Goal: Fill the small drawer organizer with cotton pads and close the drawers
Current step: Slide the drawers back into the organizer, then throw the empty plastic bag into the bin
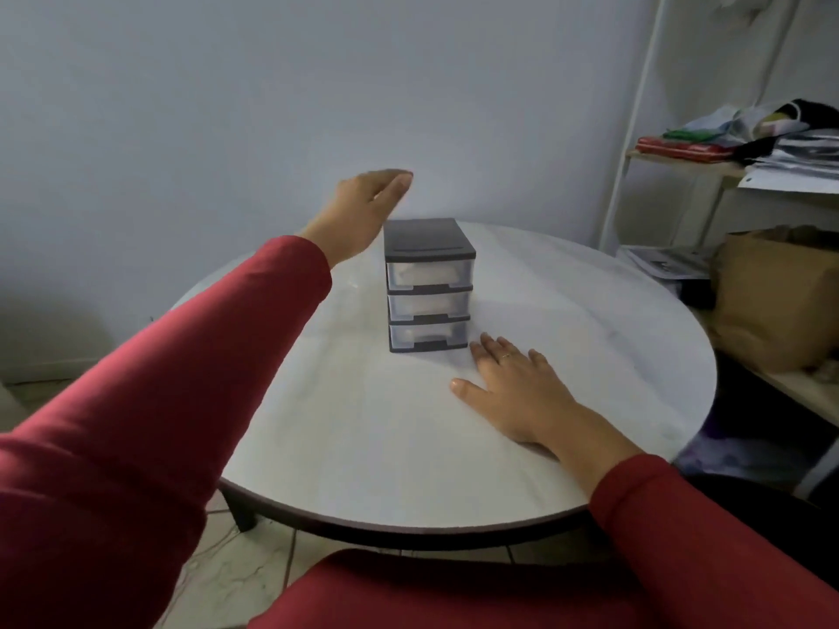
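Red sleeve [136, 401] nearest; my left hand [358, 206] open, raised by the organizer [429, 283] toward the table's [363, 447] far edge, right hand [513, 392] flat beside it — I'd steady the top, press fronts flush.

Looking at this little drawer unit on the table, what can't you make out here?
Head view only.
1. Contents of the drawer unit: cloudy drawer fronts show only pale shapes.
2. Left hand: fingertips motion-blurred, so contact with the unit's top is unclear.
3. Pile on the shelf: jumbled, cut off by the right edge.
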